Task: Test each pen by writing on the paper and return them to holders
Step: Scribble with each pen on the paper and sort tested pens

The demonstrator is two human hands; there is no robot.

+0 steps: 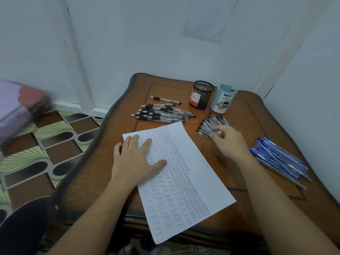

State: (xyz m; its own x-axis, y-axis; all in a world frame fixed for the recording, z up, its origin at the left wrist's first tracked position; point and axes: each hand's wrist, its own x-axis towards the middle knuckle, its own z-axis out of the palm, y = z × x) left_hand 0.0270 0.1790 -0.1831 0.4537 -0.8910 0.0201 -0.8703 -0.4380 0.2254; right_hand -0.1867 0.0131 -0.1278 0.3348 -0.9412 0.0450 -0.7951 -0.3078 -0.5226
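Observation:
A white paper (200,173) covered with rows of small handwriting lies slanted on the wooden table (246,115). My left hand (137,159) lies flat on its upper left part. My right hand (228,142) reaches into a small pile of clear black-capped pens (211,124), and its fingertips pinch at one of them. A black mesh holder (201,95) and a light blue holder (222,99) stand at the back; I see no pens rising out of either. Black-grip pens (161,114) lie in a heap behind the paper. Blue pens (279,159) are piled at the right.
One black-grip pen (165,99) lies alone behind the heap. White walls close in behind and to the right of the table. A patterned floor (46,144) and a pink bundle (16,107) are to the left.

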